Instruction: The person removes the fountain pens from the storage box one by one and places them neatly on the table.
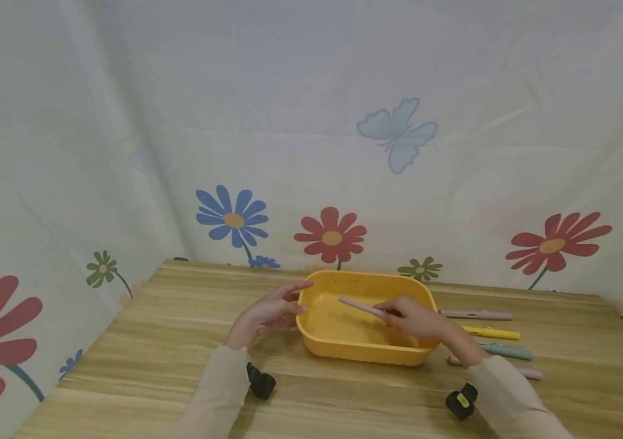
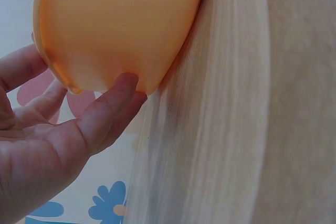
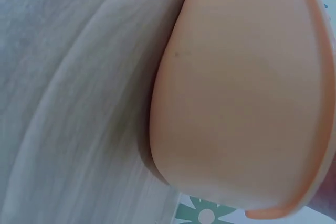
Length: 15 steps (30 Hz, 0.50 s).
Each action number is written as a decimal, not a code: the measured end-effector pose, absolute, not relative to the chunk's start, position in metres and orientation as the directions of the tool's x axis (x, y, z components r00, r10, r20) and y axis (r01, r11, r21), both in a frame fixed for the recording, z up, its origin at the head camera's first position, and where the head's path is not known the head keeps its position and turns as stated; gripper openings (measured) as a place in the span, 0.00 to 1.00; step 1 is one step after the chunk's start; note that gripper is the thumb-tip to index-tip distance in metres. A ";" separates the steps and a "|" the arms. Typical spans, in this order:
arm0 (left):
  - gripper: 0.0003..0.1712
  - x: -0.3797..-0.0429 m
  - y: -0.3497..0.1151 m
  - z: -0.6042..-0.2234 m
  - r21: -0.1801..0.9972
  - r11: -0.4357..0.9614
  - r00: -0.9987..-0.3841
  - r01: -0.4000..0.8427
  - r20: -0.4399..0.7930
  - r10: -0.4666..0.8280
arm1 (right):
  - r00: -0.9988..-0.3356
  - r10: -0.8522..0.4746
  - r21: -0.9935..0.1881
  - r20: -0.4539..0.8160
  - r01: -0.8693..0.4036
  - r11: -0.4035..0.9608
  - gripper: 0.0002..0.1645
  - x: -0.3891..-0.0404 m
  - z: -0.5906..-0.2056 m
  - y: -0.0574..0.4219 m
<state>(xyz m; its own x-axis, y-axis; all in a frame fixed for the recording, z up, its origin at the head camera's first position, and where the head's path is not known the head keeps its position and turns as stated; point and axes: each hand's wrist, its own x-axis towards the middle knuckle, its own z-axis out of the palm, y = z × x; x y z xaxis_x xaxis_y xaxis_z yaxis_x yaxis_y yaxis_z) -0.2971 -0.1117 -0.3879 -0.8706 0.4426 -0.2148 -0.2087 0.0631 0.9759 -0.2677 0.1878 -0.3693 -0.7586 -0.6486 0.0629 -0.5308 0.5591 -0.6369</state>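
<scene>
A yellow plastic basin (image 1: 366, 353) with rounded corners sits on the wooden table. At its left end my left hand (image 1: 275, 310) holds the wall. In the left wrist view, fingertips (image 2: 126, 83) press the basin's outer side while other digits reach the rim. Over the basin's right part, my right hand (image 1: 412, 317) pinches a slim pale pink pen (image 1: 359, 305), which points left above the basin floor. The right wrist view shows mostly the basin's outer wall (image 3: 236, 93); the pen is hidden there.
To the right of the basin, several pens lie in a column: a pink pen (image 1: 478, 314), a yellow pen (image 1: 492, 333), a blue-green pen (image 1: 509, 351) and another pink pen (image 1: 529, 372), partly behind my right forearm. A flowered cloth (image 1: 454, 183) hangs behind the table (image 1: 190, 329).
</scene>
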 end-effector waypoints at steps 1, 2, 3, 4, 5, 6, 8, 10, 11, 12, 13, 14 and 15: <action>0.33 -0.297 -0.112 -0.388 0.976 0.065 -0.871 -0.207 -0.214 0.441 | -0.754 -0.654 -0.636 0.066 -0.536 0.554 0.18 -0.267 -0.368 0.189; 0.34 -0.297 -0.112 -0.388 0.976 0.067 -0.872 -0.206 -0.214 0.440 | -0.749 -0.658 -0.628 0.077 -0.549 0.551 0.18 -0.267 -0.368 0.190; 0.33 -0.297 -0.112 -0.388 0.976 0.068 -0.873 -0.206 -0.215 0.439 | -0.747 -0.659 -0.619 0.091 -0.560 0.550 0.17 -0.266 -0.367 0.191; 0.34 -0.297 -0.112 -0.388 0.976 0.071 -0.873 -0.204 -0.214 0.439 | -0.742 -0.661 -0.600 0.112 -0.581 0.550 0.17 -0.266 -0.367 0.192; 0.34 -0.297 -0.112 -0.388 0.976 0.074 -0.873 -0.204 -0.216 0.437 | -0.743 -0.657 -0.585 0.128 -0.592 0.555 0.17 -0.266 -0.367 0.194; 0.34 -0.297 -0.112 -0.388 0.976 0.076 -0.874 -0.205 -0.218 0.435 | -0.743 -0.654 -0.573 0.140 -0.600 0.558 0.16 -0.265 -0.368 0.195; 0.34 -0.298 -0.112 -0.388 0.974 0.077 -0.875 -0.211 -0.223 0.429 | -0.752 -0.639 -0.560 0.161 -0.603 0.568 0.16 -0.264 -0.368 0.197; 0.33 -0.298 -0.112 -0.388 0.974 0.077 -0.877 -0.215 -0.227 0.423 | -0.763 -0.622 -0.552 0.176 -0.600 0.579 0.16 -0.262 -0.368 0.200; 0.33 -0.298 -0.112 -0.389 0.974 0.077 -0.879 -0.215 -0.227 0.420 | -0.770 -0.612 -0.557 0.179 -0.592 0.583 0.16 -0.261 -0.367 0.201; 0.33 -0.298 -0.112 -0.389 0.974 0.075 -0.879 -0.214 -0.226 0.420 | -0.773 -0.607 -0.556 0.185 -0.591 0.584 0.16 -0.260 -0.366 0.202; 0.33 -0.298 -0.112 -0.389 0.974 0.073 -0.880 -0.215 -0.226 0.418 | -0.776 -0.601 -0.554 0.191 -0.591 0.586 0.16 -0.259 -0.365 0.203; 0.33 -0.298 -0.112 -0.389 0.974 0.071 -0.880 -0.215 -0.225 0.417 | -0.779 -0.596 -0.553 0.196 -0.589 0.589 0.16 -0.258 -0.364 0.204; 0.33 -0.298 -0.112 -0.389 0.974 0.069 -0.880 -0.214 -0.223 0.419 | -0.782 -0.590 -0.551 0.203 -0.589 0.591 0.16 -0.256 -0.363 0.205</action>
<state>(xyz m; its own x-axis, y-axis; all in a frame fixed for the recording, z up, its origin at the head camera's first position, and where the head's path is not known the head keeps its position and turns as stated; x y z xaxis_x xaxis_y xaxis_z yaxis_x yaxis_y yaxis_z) -0.2975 -0.1120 -0.3887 -0.8802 0.4189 -0.2231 -0.2141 0.0690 0.9744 -0.2561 0.2051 -0.3626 -0.7816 -0.5899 0.2028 -0.5891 0.5912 -0.5509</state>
